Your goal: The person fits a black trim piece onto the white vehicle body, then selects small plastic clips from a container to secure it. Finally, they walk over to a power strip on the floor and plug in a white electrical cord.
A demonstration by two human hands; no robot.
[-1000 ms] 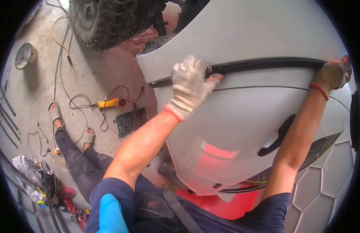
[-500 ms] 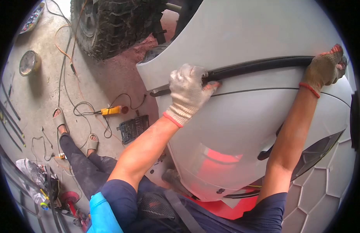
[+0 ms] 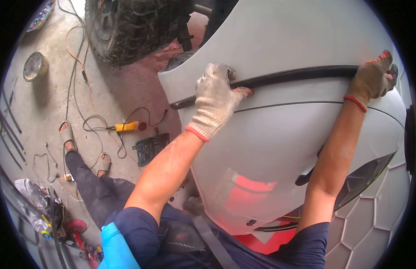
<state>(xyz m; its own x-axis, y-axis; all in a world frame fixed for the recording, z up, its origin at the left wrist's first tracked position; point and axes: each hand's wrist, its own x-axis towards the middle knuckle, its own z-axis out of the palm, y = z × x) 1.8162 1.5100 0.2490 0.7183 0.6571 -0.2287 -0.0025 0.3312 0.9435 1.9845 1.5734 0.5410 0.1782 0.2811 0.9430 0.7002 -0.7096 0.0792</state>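
Note:
A long black trim strip (image 3: 297, 75) curves across the pale grey car body panel (image 3: 270, 134). My left hand (image 3: 215, 96), in a white knitted glove with a red cuff, is closed on the strip near its left end, with the thumb below it and the fingertips above. My right hand (image 3: 374, 77), also gloved and dirtier, is wrapped round the strip's right end, which its fingers hide. Left of my left hand the strip's dark tip (image 3: 183, 104) shows against the panel edge.
A large tyre (image 3: 136, 31) stands at the upper left. On the floor lie a yellow power tool (image 3: 127, 127) with cables, an open tool case (image 3: 150, 147) and a round tin (image 3: 36, 67). Black rods (image 3: 11, 139) and a red tool (image 3: 76, 227) are at the left.
My left hand has shifted slightly up and left, its fingers more upright. The strip lies flatter along the panel. My right hand has barely moved.

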